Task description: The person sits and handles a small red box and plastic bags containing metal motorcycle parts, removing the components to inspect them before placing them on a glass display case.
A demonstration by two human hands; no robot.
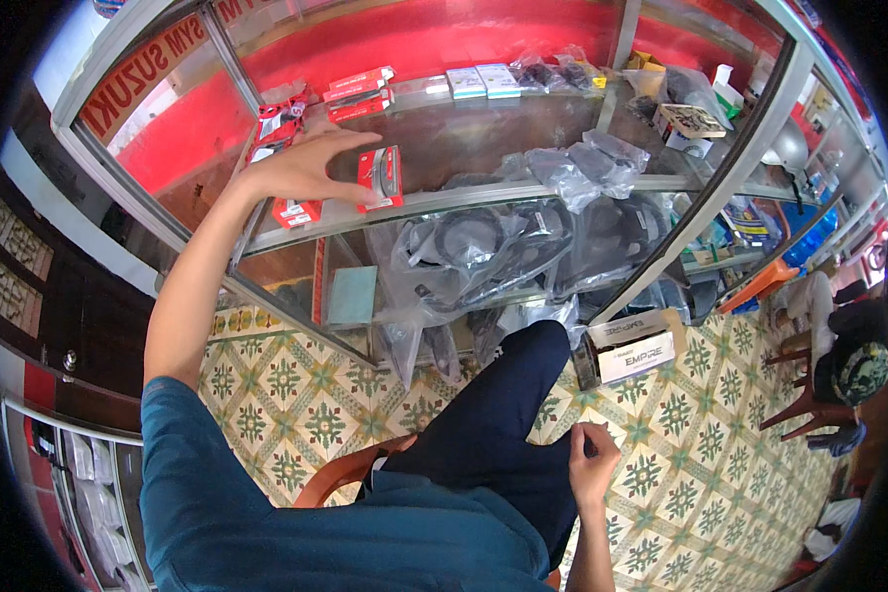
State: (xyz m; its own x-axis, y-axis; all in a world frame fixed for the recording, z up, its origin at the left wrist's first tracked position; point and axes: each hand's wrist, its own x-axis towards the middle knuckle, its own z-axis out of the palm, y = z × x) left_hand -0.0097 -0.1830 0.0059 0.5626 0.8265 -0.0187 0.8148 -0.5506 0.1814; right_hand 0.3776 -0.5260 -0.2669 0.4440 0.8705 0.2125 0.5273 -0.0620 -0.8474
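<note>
My left hand (307, 169) reaches over the upper glass shelf of a display cabinet, its fingers spread. The thumb tip overlaps the lower edge of a small red box (381, 177) standing near the shelf's front rail; whether it touches is unclear. Under the hand lie more red boxes (296, 213), partly covered by it. Red packages (281, 122) sit just behind my wrist. My right hand (592, 460) is loosely curled beside my leg, with nothing visible in it.
The cabinet's metal frame rail (444, 201) runs along the shelf front. Bagged black parts (473, 237) fill the lower shelf. On the tiled floor stands an open carton (636, 355). Stacked red boxes (359, 95) lie at the back. A seated person (851, 333) is at far right.
</note>
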